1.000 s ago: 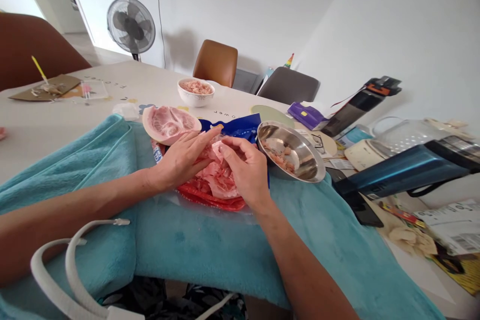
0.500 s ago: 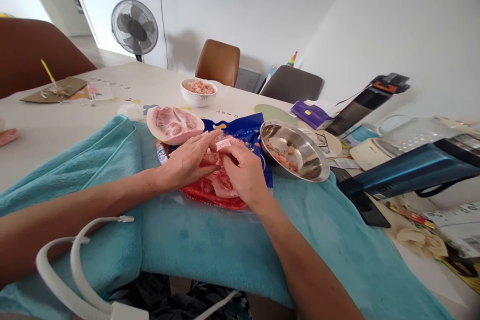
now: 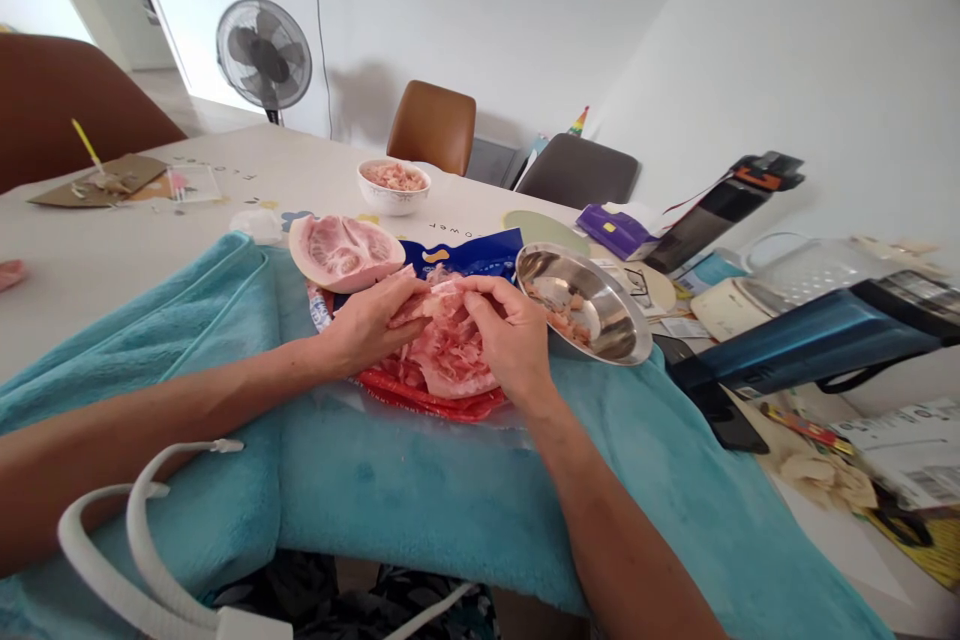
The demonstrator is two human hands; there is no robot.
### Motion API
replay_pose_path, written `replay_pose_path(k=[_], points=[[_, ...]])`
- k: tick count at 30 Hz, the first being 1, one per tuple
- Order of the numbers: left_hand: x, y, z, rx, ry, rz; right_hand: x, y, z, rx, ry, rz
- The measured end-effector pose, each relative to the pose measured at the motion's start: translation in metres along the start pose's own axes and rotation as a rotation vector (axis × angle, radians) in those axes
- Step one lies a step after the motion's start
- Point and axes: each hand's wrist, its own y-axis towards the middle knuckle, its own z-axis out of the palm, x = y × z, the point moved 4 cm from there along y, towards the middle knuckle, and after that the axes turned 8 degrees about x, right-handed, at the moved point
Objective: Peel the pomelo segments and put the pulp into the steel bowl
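My left hand (image 3: 375, 325) and my right hand (image 3: 516, 338) pinch a piece of pink pomelo (image 3: 444, 302) between them, fingers closed at its two ends. Beneath them lies a heap of pink pomelo membrane and peel (image 3: 454, 370) on a red and blue plastic bag (image 3: 435, 402). Just beyond my left hand sits a hollowed pomelo rind (image 3: 346, 252), its pink inside facing up. To the right of my right hand, a tilted steel bowl (image 3: 619, 320) holds some loose pulp. A white bowl (image 3: 394, 197) farther back is heaped with pomelo pulp.
A teal towel (image 3: 420, 490) covers the near table edge. On the right lie a blue bottle (image 3: 810, 335), a dark bottle (image 3: 720, 210), a phone (image 3: 731, 418) and a purple packet (image 3: 615, 230). A white cable loop (image 3: 135, 520) hangs at lower left.
My hands have moved apart, the right one shifting right, and more of the pomelo piece between them shows. The whole view has shifted slightly.
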Motion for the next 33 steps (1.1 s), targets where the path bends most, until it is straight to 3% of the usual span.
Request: replay_pose_path(k=[5,13,19,25,33], points=[[-0.002,-0.004,0.000,-0.065,0.184,0.095,0.001,0.001,-0.009,-0.111,-0.017,0.035],[-0.001,-0.003,-0.005,-0.122,0.220,0.034,0.007,0.002,-0.026,-0.294,-0.088,-0.026],[-0.002,-0.005,-0.007,-0.163,0.255,0.004,0.011,-0.004,-0.013,-0.172,-0.115,-0.066],[-0.006,-0.007,-0.008,-0.177,0.284,0.053,0.008,-0.007,0.013,0.133,-0.104,-0.062],[-0.007,-0.009,-0.006,-0.197,0.291,0.110,0.000,-0.006,0.015,0.161,-0.064,0.008]])
